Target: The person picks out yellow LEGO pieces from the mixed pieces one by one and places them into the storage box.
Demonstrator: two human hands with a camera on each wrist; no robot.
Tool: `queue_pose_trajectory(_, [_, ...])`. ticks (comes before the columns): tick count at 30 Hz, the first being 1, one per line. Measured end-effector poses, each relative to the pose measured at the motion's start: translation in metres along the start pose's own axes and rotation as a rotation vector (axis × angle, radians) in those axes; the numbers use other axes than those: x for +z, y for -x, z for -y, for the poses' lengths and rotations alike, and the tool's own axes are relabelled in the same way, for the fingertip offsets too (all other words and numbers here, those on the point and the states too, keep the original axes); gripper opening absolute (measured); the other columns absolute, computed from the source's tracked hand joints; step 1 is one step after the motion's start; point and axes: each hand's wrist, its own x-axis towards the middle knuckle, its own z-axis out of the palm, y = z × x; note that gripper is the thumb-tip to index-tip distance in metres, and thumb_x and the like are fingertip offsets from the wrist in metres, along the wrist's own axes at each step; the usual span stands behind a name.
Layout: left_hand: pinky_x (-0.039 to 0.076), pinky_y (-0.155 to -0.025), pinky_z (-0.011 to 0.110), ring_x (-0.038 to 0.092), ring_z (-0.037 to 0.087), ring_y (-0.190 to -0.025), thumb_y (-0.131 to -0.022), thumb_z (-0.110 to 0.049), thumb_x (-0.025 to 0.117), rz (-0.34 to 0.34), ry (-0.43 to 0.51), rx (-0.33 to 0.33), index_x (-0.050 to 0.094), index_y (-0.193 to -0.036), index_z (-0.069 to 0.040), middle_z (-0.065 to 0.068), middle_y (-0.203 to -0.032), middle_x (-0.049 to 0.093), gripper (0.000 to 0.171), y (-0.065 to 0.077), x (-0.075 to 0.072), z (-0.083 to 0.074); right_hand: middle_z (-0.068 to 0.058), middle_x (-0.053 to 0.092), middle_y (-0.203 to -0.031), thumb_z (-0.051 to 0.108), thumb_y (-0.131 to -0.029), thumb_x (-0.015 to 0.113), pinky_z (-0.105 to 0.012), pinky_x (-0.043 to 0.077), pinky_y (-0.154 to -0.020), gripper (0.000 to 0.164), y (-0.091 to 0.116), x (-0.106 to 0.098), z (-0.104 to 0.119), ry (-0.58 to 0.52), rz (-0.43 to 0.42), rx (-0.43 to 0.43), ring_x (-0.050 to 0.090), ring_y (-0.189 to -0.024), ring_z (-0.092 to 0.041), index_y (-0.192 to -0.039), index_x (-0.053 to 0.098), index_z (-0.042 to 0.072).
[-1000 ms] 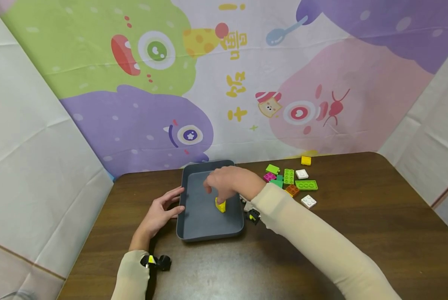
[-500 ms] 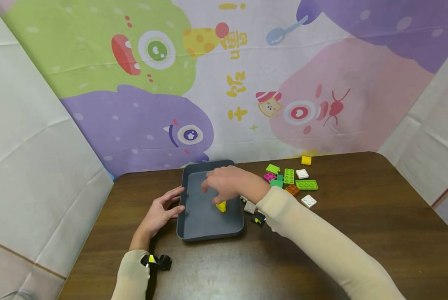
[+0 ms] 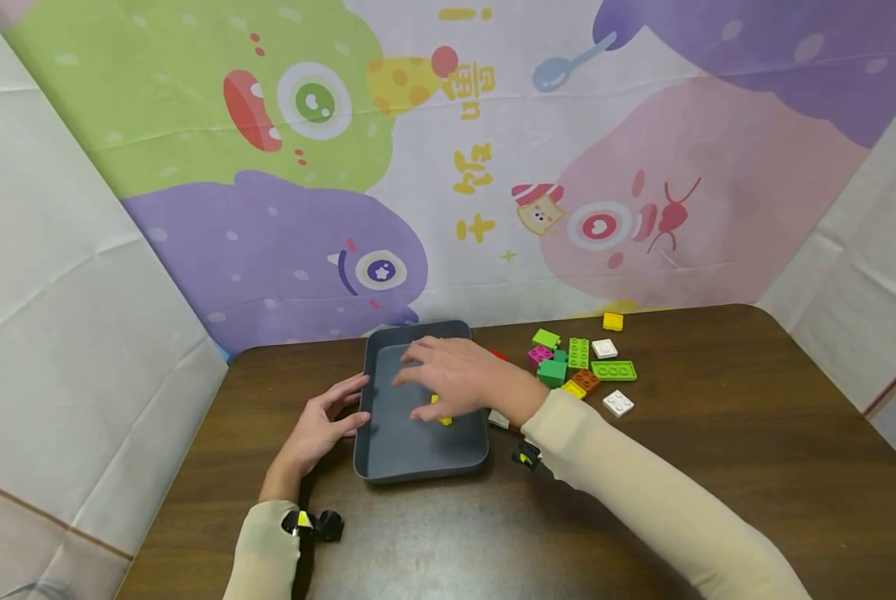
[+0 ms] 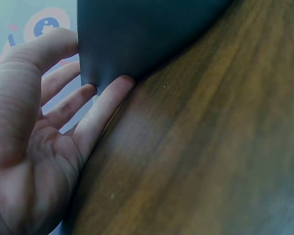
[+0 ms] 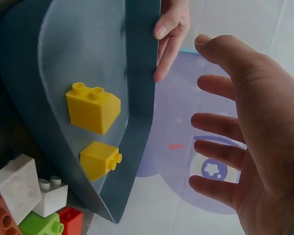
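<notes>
My left hand point(image 3: 322, 427) rests its fingertips and thumb against the outer left wall of the dark grey tray point(image 3: 387, 458). In the left wrist view, the straight fingers point(image 4: 105, 105) touch that wall low down, close to the tabletop. My right hand point(image 3: 451, 375) hovers over the tray with its fingers spread, holding nothing. Two yellow toy bricks lie inside the tray, as the right wrist view shows: a larger brick with a sloped end point(image 5: 90, 112) and a smaller brick point(image 5: 98, 160) beside it. From the head view, my right hand partly covers them.
Right of the tray lie several loose toy bricks, among them a green brick point(image 3: 552, 372), an orange-brown brick point(image 3: 586, 381), a white brick point(image 3: 618, 403) and a flat lime brick point(image 3: 613, 371). A yellow brick point(image 3: 613, 322) sits at the table's back edge, before a cartoon-printed cloth point(image 3: 485, 275).
My right hand has let go of a yellow brick in the tray; its fingers have spread and its wrist has shifted slightly right. My left hand has stayed in place.
</notes>
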Motion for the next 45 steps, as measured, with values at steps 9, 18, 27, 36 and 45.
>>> queue_pose_trajectory(9, [0.060, -0.080, 0.031, 0.043, 0.041, -0.137, -0.094, -0.018, 0.071, -0.008, -0.011, 0.003, 0.045, -0.151, -0.011, 0.011, -0.159, 0.040, 0.063, 0.002, -0.001, 0.000, -0.003, 0.053, -0.149, 0.061, -0.089, 0.060, -0.048, 0.043, -0.112, 0.056, 0.005, 0.002, 0.002, 0.019, 0.014, 0.008, 0.043, -0.139, -0.025, -0.137, 0.062, 0.031])
queue_pose_trajectory(18, [0.060, -0.078, 0.030, 0.043, 0.042, -0.137, -0.093, -0.016, 0.071, -0.015, -0.002, 0.010, 0.045, -0.151, -0.010, 0.013, -0.159, 0.039, 0.063, 0.003, -0.002, 0.002, -0.003, 0.052, -0.151, 0.063, -0.088, 0.060, -0.049, 0.046, -0.109, 0.057, 0.012, 0.004, 0.003, 0.019, 0.040, 0.018, 0.047, -0.137, -0.025, -0.137, 0.061, 0.034])
queue_pose_trajectory(27, [0.060, -0.077, 0.031, 0.043, 0.043, -0.136, -0.093, -0.016, 0.072, -0.010, -0.006, 0.037, 0.047, -0.150, -0.010, 0.013, -0.159, 0.040, 0.063, 0.001, -0.002, 0.005, -0.003, 0.053, -0.150, 0.064, -0.087, 0.061, -0.047, 0.048, -0.107, 0.059, 0.023, 0.003, 0.006, 0.000, 0.037, 0.017, 0.049, -0.135, -0.025, -0.137, 0.062, 0.032])
queue_pose_trajectory(36, [0.060, -0.078, 0.033, 0.042, 0.042, -0.137, -0.093, -0.018, 0.072, -0.001, -0.001, 0.025, 0.047, -0.150, -0.011, 0.012, -0.159, 0.039, 0.063, -0.001, 0.001, 0.003, -0.004, 0.054, -0.150, 0.063, -0.085, 0.065, -0.049, 0.050, -0.105, 0.059, 0.044, -0.004, 0.008, 0.022, 0.018, 0.030, 0.049, -0.135, -0.028, -0.135, 0.063, 0.031])
queue_pose_trajectory(45, [0.061, -0.080, 0.036, 0.043, 0.041, -0.137, -0.093, -0.018, 0.072, -0.007, -0.013, 0.025, 0.048, -0.149, -0.012, 0.011, -0.159, 0.040, 0.062, 0.000, -0.001, 0.003, -0.005, 0.054, -0.150, 0.062, -0.085, 0.066, -0.052, 0.049, -0.105, 0.060, 0.056, -0.007, 0.007, -0.020, 0.021, 0.033, 0.047, -0.137, -0.029, -0.137, 0.061, 0.031])
